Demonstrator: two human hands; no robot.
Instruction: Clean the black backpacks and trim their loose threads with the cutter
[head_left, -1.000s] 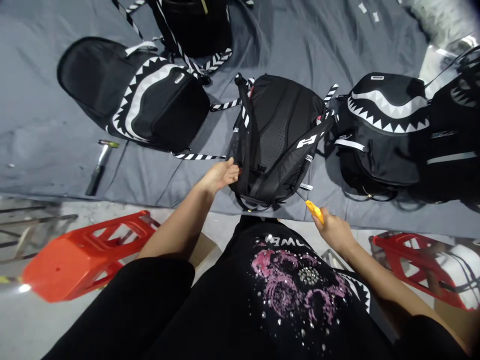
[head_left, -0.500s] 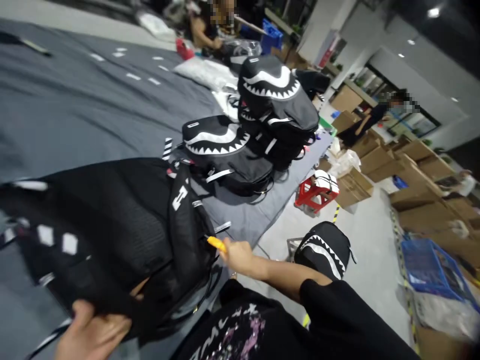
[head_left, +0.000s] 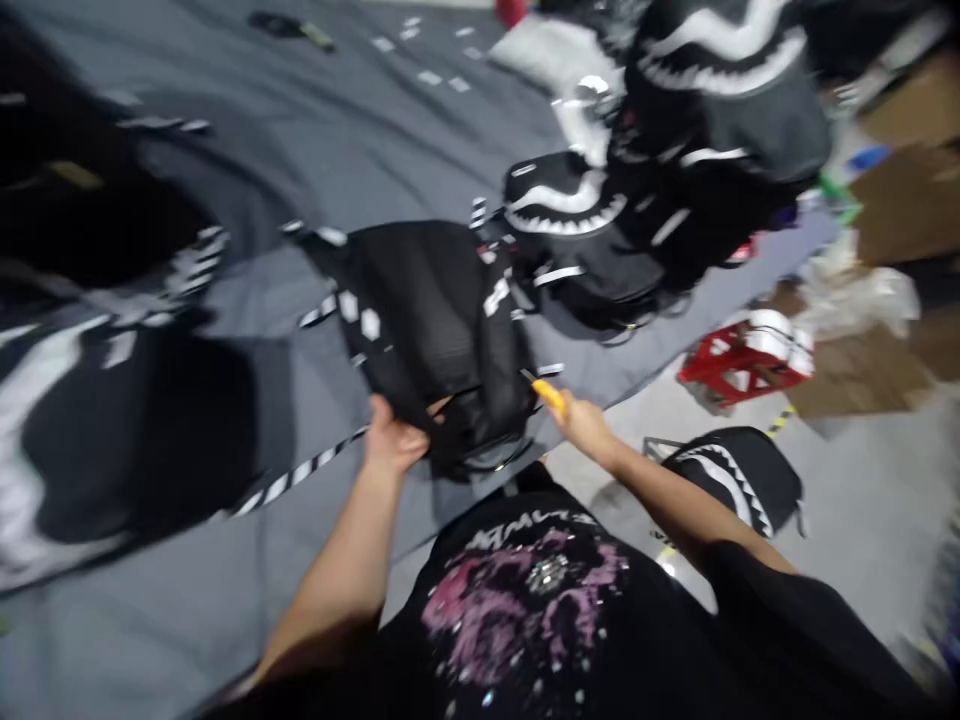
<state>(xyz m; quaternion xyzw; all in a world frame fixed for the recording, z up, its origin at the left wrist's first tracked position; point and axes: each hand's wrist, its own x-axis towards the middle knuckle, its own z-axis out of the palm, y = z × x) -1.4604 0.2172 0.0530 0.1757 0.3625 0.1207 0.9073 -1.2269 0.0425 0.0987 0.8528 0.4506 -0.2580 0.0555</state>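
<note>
A black backpack (head_left: 431, 290) lies on the grey-covered table with its straps and padded back facing up. My left hand (head_left: 394, 440) is closed on its near left edge, the fingertips tucked under the fabric. In my right hand (head_left: 585, 420) is a pair of yellow-handled thread snips (head_left: 549, 394), whose thin metal tip points at the backpack's right side. Whether the tip touches the fabric, I cannot tell. Blur softens the tip and the straps. Past the right edge stands another backpack (head_left: 570, 215) with a white shark-mouth print.
More shark-print backpacks stand at the far right (head_left: 735, 110) and lie at the left (head_left: 150, 430). White scraps (head_left: 429, 77) and a dark yellow-tipped tool (head_left: 292, 28) lie on the grey cloth (head_left: 300, 150). Beyond the table edge are a red stool (head_left: 742, 365) and a backpack (head_left: 739, 480).
The view has swung left and down, so the backpack and both hands appear smaller and farther right. My left hand still grips the backpack; my right still holds the snips beside it.
</note>
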